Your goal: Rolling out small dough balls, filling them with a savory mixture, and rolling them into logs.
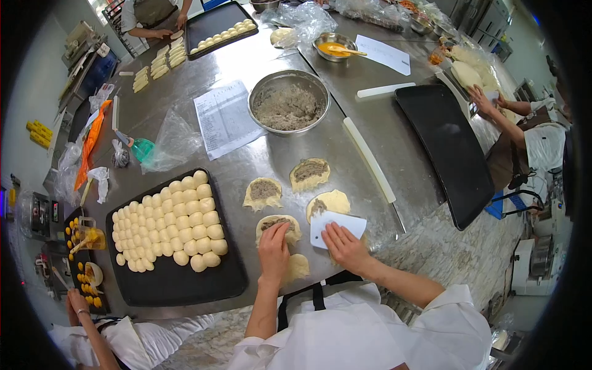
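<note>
My right hand point(343, 245) holds a white plastic dough scraper point(337, 227), which covers the lower part of a dough round point(336, 201) with some greyish filling on it. My left hand point(274, 249) has its fingers on the filling of another dough round point(279, 218) to the left; the fingertips overlap it, and whether they pinch anything I cannot tell. Above lie two more rounds spread with filling, one at the left point(262, 193) and one higher at the right point(310, 174). A plain dough round point(297, 267) lies beside my left wrist. Farther off, a steel bowl point(289, 101) contains the same greyish filling.
At the left, a black tray point(185, 289) holds rows of dough balls point(180, 222). A white rolling pin point(370, 159), an empty black tray point(446, 148) and a printed sheet point(226, 118) lie on the steel table. Co-workers' hands are at the top left point(162, 33), right point(483, 99) and lower left point(78, 303).
</note>
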`<state>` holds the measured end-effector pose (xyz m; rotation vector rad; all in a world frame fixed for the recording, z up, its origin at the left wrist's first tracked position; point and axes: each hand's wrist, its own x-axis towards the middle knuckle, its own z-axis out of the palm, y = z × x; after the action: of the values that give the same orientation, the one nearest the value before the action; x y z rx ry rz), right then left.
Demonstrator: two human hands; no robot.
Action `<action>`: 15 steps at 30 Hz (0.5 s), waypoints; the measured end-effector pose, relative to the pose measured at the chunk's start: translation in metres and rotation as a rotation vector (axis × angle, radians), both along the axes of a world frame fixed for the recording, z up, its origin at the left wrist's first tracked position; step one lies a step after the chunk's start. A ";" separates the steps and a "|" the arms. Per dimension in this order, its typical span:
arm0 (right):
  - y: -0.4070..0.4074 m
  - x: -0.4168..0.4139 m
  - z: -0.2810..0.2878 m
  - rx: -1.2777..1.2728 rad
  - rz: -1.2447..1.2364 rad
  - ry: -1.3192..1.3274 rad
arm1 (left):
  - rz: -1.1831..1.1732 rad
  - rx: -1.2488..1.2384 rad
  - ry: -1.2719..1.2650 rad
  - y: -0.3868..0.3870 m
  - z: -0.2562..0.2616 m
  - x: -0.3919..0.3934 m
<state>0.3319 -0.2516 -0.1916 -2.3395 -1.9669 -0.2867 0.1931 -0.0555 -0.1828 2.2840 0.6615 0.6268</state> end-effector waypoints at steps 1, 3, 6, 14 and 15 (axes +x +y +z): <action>-0.005 -0.003 0.000 -0.014 0.024 0.033 | -0.004 -0.003 0.008 -0.001 0.000 0.003; -0.006 0.002 0.021 0.025 0.100 0.091 | 0.004 -0.005 0.021 -0.002 0.000 0.004; -0.010 0.035 0.045 -0.004 -0.228 0.753 | 0.040 -0.024 0.040 -0.004 -0.003 0.003; -0.007 0.157 0.012 0.165 -0.705 1.617 | 0.124 -0.088 0.065 -0.015 0.002 0.014; -0.011 0.165 0.018 0.140 -0.721 1.721 | 0.134 -0.088 0.071 -0.013 0.004 0.015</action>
<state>0.4964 -0.2622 -0.1731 -1.7257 -0.2677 1.1036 0.2080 -0.0689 -0.1788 2.2020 0.8650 0.5698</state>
